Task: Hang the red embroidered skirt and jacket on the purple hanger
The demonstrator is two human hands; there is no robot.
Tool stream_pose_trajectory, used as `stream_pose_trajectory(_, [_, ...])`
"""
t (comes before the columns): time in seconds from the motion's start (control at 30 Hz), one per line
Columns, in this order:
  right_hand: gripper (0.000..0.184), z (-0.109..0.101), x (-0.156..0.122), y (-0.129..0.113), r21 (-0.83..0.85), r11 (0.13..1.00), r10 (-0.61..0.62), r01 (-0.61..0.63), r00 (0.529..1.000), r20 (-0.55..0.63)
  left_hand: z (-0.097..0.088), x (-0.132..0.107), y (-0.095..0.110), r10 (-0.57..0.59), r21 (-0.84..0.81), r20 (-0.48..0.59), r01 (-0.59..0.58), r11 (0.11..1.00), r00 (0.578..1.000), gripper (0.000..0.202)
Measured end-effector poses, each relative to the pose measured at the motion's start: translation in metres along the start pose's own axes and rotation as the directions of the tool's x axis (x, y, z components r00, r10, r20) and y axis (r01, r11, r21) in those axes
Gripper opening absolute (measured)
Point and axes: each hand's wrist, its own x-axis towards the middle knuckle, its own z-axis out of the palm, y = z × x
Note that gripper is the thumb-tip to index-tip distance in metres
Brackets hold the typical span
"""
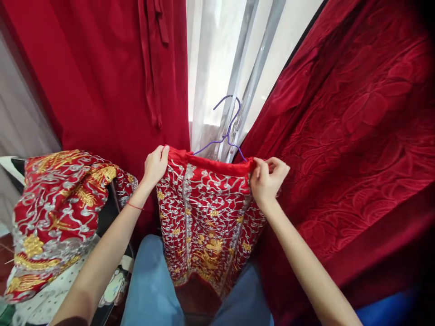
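Note:
A red skirt (pixel 210 217) with silver and gold embroidery hangs in front of my legs, its plain red waistband level across the top. My left hand (pixel 156 165) is closed on the left end of the waistband. At the right end, my right hand (pixel 268 179) pinches the band between thumb and fingers. A purple wire hanger (pixel 228 136) sits inside the waist, with its hook rising above the band and pointing left. The hanger's lower part is hidden by the cloth.
Another red embroidered garment (pixel 61 217) lies in a heap over a chair at left, above a white dotted cloth (pixel 50 290). Red curtains (pixel 118 90) and a patterned red cloth (pixel 367 127) flank a sheer white curtain (pixel 210 59). Something blue (pixel 387 310) shows at lower right.

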Motion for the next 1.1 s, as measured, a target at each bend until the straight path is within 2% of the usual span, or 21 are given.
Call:
stream_pose_trajectory(0.07, [0.029,0.010,-0.018,-0.023,0.073,0.996,-0.053,0.051,0.998,0.027,0.001,-0.008,0.000,-0.015,0.012,0.017,0.015,1.000,1.000,0.036])
stream_pose_trajectory(0.1, [0.029,0.015,-0.026,-0.037,0.134,0.982,-0.143,0.134,0.988,0.059,0.002,-0.011,0.001,-0.022,0.013,0.013,0.022,1.000,1.000,0.035])
stream_pose_trajectory(0.13, [0.028,0.019,-0.033,-0.052,0.199,0.949,-0.266,0.244,0.959,0.096,0.003,-0.015,0.002,-0.029,0.014,0.005,0.029,0.999,1.000,0.035])
stream_pose_trajectory(0.2, [0.025,0.026,-0.041,-0.081,0.299,0.846,-0.502,0.442,0.849,0.166,0.003,-0.021,0.004,-0.039,0.014,-0.004,0.039,0.999,0.999,0.035])
stream_pose_trajectory(0.23, [0.025,0.028,-0.042,-0.093,0.319,0.804,-0.575,0.503,0.794,0.196,0.002,-0.023,0.005,-0.040,0.012,-0.003,0.040,0.999,0.999,0.035])
stream_pose_trajectory(0.3, [0.024,0.033,-0.040,-0.110,0.295,0.778,-0.623,0.555,0.743,0.244,-0.001,-0.026,0.007,-0.040,0.007,0.001,0.040,0.999,0.999,0.035])
stream_pose_trajectory(0.4, [0.023,0.037,-0.030,-0.118,0.233,0.727,-0.686,0.646,0.697,0.209,-0.004,-0.030,0.009,-0.043,-0.016,0.014,0.043,0.999,0.999,0.035])
stream_pose_trajectory(0.5, [0.022,0.036,-0.021,-0.116,0.236,0.624,-0.780,0.745,0.612,0.132,-0.005,-0.031,0.009,-0.043,-0.059,0.038,0.045,0.997,0.998,0.036])
stream_pose_trajectory(0.6, [0.022,0.035,-0.013,-0.116,0.256,0.539,-0.840,0.802,0.534,0.094,-0.004,-0.032,0.008,-0.034,-0.113,0.063,0.041,0.993,0.997,0.037])
stream_pose_trajectory(0.67, [0.022,0.035,-0.009,-0.118,0.257,0.515,-0.856,0.818,0.508,0.097,-0.003,-0.038,0.010,-0.023,-0.138,0.062,0.032,0.990,0.998,0.035])
stream_pose_trajectory(0.73, [0.022,0.035,-0.006,-0.121,0.265,0.517,-0.855,0.814,0.506,0.113,-0.002,-0.048,0.012,0.019,-0.132,0.000,-0.019,0.991,1.000,0.030])
stream_pose_trajectory(0.8, [0.021,0.035,-0.004,-0.124,0.285,0.539,-0.842,0.793,0.521,0.141,0.000,-0.064,0.013,0.092,-0.070,-0.159,-0.105,0.992,0.983,0.031])
stream_pose_trajectory(0.87, [0.021,0.034,-0.003,-0.126,0.323,0.573,-0.819,0.753,0.545,0.182,0.003,-0.083,0.010,0.185,0.046,-0.363,-0.181,0.982,0.913,0.037])
stream_pose_trajectory(0.9, [0.021,0.033,-0.004,-0.128,0.346,0.595,-0.802,0.725,0.562,0.203,0.006,-0.093,0.008,0.248,0.110,-0.419,-0.222,0.969,0.874,0.034])
stream_pose_trajectory(0.93, [0.021,0.032,-0.005,-0.129,0.372,0.616,-0.785,0.695,0.579,0.219,0.008,-0.102,0.005,0.314,0.168,-0.412,-0.267,0.949,0.855,0.026])
stream_pose_trajectory(1.0, [0.020,0.030,-0.007,-0.131,0.420,0.651,-0.750,0.632,0.621,0.227,0.013,-0.114,-0.001,0.410,0.237,-0.244,-0.356,0.904,0.879,0.018])
stream_pose_trajectory(1.07, [0.019,0.028,-0.010,-0.133,0.453,0.678,-0.716,0.579,0.660,0.228,0.018,-0.119,-0.003,0.405,0.270,-0.033,-0.382,0.884,0.914,0.022])
stream_pose_trajectory(1.1, [0.019,0.027,-0.011,-0.133,0.466,0.686,-0.704,0.559,0.670,0.234,0.020,-0.119,-0.003,0.374,0.289,0.026,-0.365,0.885,0.927,0.022])
